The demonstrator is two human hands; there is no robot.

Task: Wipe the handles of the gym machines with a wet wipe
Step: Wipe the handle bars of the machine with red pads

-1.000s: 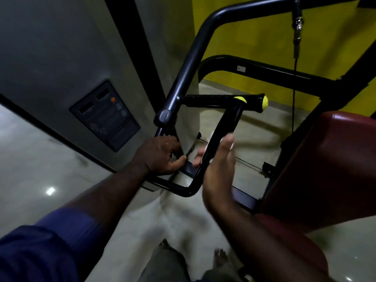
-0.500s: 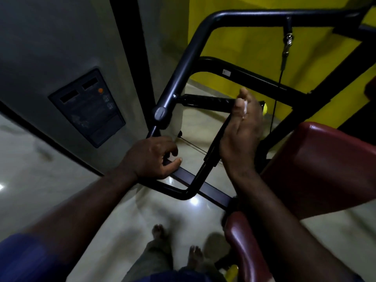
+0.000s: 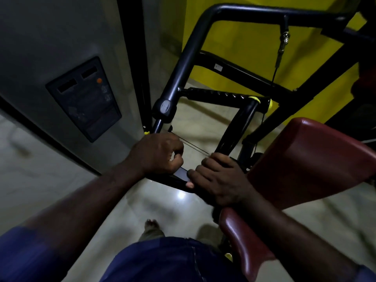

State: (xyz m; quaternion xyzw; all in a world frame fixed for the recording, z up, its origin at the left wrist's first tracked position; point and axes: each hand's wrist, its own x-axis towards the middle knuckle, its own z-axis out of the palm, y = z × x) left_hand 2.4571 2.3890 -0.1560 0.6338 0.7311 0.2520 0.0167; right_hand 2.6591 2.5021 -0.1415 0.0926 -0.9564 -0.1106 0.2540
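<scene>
Both hands on the black handle frame (image 3: 234, 131): left hand (image 3: 156, 154) curled round the lower bar, right hand (image 3: 219, 180) wrapped over the corner just beside it. Up top there's the ribbed grip (image 3: 215, 96) (yellow cap (image 3: 269, 104) on its end), maroon pad (image 3: 305, 159) at right.

An open gap lay inside the triangular handle frame (image 3: 237, 127), crossed low by a thin cable (image 3: 193, 146). The red pad (image 3: 305, 159) crowded its right side; the grey wall (image 3: 50, 47) stood close on the left.
</scene>
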